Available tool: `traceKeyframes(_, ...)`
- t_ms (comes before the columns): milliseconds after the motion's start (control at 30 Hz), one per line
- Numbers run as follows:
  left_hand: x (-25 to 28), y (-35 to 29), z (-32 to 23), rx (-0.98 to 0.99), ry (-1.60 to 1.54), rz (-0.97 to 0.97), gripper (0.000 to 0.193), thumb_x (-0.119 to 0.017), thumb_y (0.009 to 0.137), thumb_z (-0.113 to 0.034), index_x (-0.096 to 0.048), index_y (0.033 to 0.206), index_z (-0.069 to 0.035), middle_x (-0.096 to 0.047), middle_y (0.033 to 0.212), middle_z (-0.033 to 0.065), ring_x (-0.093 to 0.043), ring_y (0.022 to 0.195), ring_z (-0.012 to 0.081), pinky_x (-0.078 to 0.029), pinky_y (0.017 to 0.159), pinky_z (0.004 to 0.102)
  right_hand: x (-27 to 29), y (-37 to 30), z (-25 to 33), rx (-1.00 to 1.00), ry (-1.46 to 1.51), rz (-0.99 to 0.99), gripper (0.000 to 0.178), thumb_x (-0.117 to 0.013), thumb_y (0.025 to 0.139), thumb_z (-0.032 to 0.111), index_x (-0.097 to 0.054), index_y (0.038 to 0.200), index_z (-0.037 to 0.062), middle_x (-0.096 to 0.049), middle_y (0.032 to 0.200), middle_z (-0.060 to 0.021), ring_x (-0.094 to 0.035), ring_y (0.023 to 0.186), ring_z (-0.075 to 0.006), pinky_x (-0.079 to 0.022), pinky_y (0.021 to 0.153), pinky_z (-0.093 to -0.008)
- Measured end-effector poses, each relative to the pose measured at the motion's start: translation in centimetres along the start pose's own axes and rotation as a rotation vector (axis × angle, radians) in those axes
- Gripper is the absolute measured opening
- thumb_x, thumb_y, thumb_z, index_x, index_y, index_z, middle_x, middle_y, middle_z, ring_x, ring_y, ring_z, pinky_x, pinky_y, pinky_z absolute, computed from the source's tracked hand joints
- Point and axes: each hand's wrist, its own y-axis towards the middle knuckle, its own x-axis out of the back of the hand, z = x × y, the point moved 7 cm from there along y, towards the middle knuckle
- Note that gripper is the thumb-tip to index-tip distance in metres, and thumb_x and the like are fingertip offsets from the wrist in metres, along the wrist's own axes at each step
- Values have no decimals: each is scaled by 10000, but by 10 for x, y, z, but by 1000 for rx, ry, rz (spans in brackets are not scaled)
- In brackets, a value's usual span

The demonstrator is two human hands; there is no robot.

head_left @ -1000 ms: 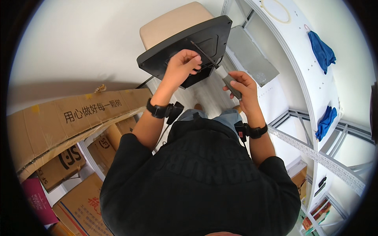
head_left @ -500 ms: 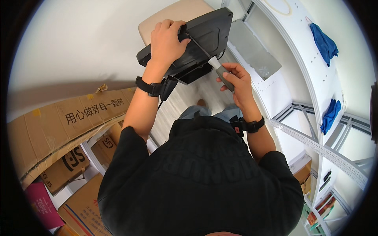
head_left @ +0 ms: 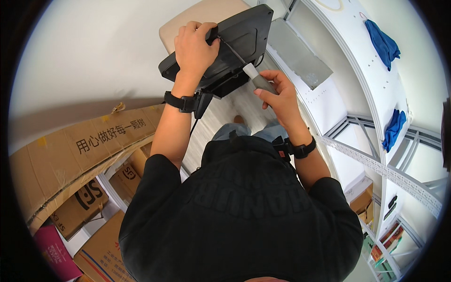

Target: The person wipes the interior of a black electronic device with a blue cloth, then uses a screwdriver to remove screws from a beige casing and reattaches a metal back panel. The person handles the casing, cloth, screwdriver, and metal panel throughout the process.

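Observation:
A flat black plastic device [head_left: 244,35] with rounded corners and a raised back panel stands tilted ahead of me, against a beige seat-like surface. My left hand [head_left: 195,49] is closed around a black part that sticks up near its middle; most of that part is hidden by the fingers. In my right hand [head_left: 279,94] is a screwdriver [head_left: 251,70] with a white and grey handle. Its thin shaft slants up and left, and the tip meets the device close to my left thumb. Whether it sits in a screw is too small to tell.
Cardboard boxes [head_left: 89,207] fill a shelf on the left, under a long cardboard sheet [head_left: 56,155]. To the right rises a white metal rack [head_left: 361,160] with blue cloths [head_left: 383,44] hanging on it. A grey panel [head_left: 300,56] leans beyond my right hand.
My right fingers have shifted their hold on the screwdriver handle, and the hand has turned. The whole view has moved slightly; the left hand keeps its hold on the device.

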Motion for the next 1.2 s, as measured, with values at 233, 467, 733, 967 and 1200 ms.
traceKeyframes(233,1,-1,1,27,-7,14,314,-780,629,-160,-712,935,-186,-595,893,22,-559,853,242,-450,737,366,-9,0,15,13,-113,7,446,-689,737,17,-524,1152,15,-583,992,-95,-607,746,-126,-502,558,-249)
traceKeyframes(467,-1,0,4,32,-6,-6,315,-781,625,-162,-717,931,-194,-592,903,23,-559,862,239,-448,732,367,-4,-1,6,-12,-91,-96,467,-648,805,15,-467,1235,-6,-555,1057,-108,-623,832,-160,-526,589,-261)
traceKeyframes(733,-3,-2,5,23,13,-15,313,-776,630,-169,-714,935,-198,-590,916,17,-556,865,235,-440,730,366,-3,-3,6,-141,-60,-124,421,-612,878,114,-445,1253,20,-586,1035,-139,-627,771,-161,-460,506,-230)
traceKeyframes(967,-1,-4,2,32,10,3,305,-770,641,-173,-710,939,-194,-587,927,19,-548,893,240,-434,752,370,2,-2,11,92,-400,-152,432,-667,845,142,-451,1198,18,-558,975,-108,-623,647,-151,-436,463,-239)
traceKeyframes(1200,-3,-4,2,36,27,7,303,-766,650,-176,-708,947,-194,-585,931,19,-545,901,240,-437,757,372,0,-3,1,-158,-21,-163,392,-599,901,149,-452,1234,3,-618,941,-114,-610,630,-149,-422,482,-217)
